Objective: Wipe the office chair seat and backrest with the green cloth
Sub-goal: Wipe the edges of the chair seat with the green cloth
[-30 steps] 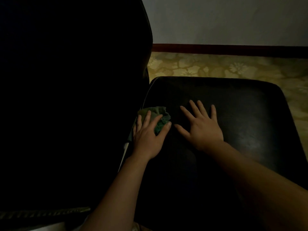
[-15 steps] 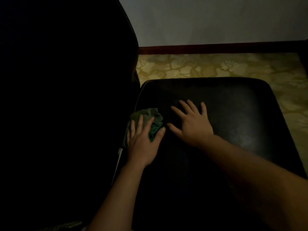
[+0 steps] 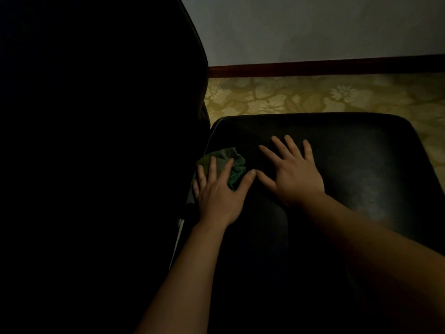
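The black office chair seat (image 3: 361, 165) fills the middle and right of the dim head view. Its tall black backrest (image 3: 96, 141) rises at the left. A crumpled green cloth (image 3: 228, 157) lies on the seat's left edge, beside the backrest. My left hand (image 3: 219, 194) presses flat on the cloth with its fingers spread and straight. My right hand (image 3: 293, 172) rests flat on the bare seat just right of the cloth, fingers spread, holding nothing.
A yellow flower-patterned floor (image 3: 313, 97) lies beyond the seat. A dark red skirting board (image 3: 313, 68) runs along a pale wall (image 3: 313, 25) behind it. A thin pale strip (image 3: 178, 237) shows in the gap between seat and backrest.
The view has shifted a little. Both hands keep the same flat pose, the left hand and cloth staying at the seat's left edge.
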### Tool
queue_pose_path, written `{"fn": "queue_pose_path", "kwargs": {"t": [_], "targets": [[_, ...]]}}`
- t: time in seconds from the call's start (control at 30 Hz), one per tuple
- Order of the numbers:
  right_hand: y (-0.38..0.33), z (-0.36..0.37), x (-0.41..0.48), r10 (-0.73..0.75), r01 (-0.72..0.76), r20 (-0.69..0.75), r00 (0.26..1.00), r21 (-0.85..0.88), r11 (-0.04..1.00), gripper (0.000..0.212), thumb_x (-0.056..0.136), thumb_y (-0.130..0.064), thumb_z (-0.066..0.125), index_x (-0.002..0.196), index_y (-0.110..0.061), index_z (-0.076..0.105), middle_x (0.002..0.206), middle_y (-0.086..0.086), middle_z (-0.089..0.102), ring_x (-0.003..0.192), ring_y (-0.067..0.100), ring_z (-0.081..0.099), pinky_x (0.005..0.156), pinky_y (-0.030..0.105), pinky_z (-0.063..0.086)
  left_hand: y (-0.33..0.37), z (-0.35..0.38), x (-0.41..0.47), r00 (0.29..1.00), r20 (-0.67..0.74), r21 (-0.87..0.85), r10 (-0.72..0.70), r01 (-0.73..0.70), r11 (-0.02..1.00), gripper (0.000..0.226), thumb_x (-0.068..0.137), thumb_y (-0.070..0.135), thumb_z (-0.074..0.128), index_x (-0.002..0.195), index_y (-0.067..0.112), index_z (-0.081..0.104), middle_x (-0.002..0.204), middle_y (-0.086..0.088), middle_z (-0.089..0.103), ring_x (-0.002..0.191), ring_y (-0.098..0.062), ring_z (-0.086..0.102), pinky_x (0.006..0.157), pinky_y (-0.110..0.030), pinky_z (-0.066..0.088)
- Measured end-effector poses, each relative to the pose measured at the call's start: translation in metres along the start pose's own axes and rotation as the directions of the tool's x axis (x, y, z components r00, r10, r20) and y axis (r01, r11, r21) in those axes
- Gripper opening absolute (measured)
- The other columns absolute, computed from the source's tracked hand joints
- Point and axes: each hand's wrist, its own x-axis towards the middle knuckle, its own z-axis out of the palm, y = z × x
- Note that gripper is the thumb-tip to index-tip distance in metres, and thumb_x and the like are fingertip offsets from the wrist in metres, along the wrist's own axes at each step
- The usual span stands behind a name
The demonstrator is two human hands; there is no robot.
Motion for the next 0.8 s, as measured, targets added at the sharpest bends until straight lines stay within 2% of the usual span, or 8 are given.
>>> {"fn": "queue_pose_path", "kwargs": {"t": [0.17, 0.43, 0.8], "targets": [[0.0, 0.001, 0.0, 0.01, -0.01, -0.01, 1.0, -0.003, 1.0, 0.082, 0.084, -0.075, 0.006, 0.154, -0.036, 0.024, 0.164, 0.002, 0.016, 0.152, 0.025, 0.006, 0.121, 0.054, -0.003, 0.001, -0.004, 0.009, 0.999, 0.029, -0.03, -0.014, 0.015, 0.999, 0.075, 0.09, 0.081, 0.029, 0.156, 0.047, 0.024, 0.17, 0.007, -0.001, 0.156, -0.023, -0.012, 0.125, -0.046, -0.006], [0.0, 0.001, 0.0, 0.008, -0.008, -0.012, 1.0, 0.0, 1.0, 0.083, 0.084, -0.076, 0.005, 0.154, -0.036, 0.024, 0.164, 0.001, 0.016, 0.152, 0.024, 0.006, 0.121, 0.054, -0.003, -0.008, 0.003, -0.019, 1.0, 0.01, -0.002, 0.018, -0.018, 1.0, 0.08, 0.086, 0.083, 0.025, 0.156, 0.045, 0.022, 0.17, 0.01, -0.003, 0.155, -0.018, -0.014, 0.126, -0.043, -0.003], [0.0, 0.002, 0.001, 0.01, -0.01, -0.016, 1.0, -0.016, 1.0, 0.08, 0.086, -0.075, 0.007, 0.153, -0.035, 0.024, 0.164, 0.002, 0.017, 0.152, 0.025, 0.007, 0.121, 0.054, -0.003, 0.004, -0.007, 0.019, 0.998, 0.042, -0.082, 0.039, -0.035, 0.996, 0.07, 0.091, 0.078, 0.031, 0.153, 0.046, 0.031, 0.17, 0.008, 0.003, 0.156, -0.021, -0.011, 0.125, -0.044, -0.005]]}}
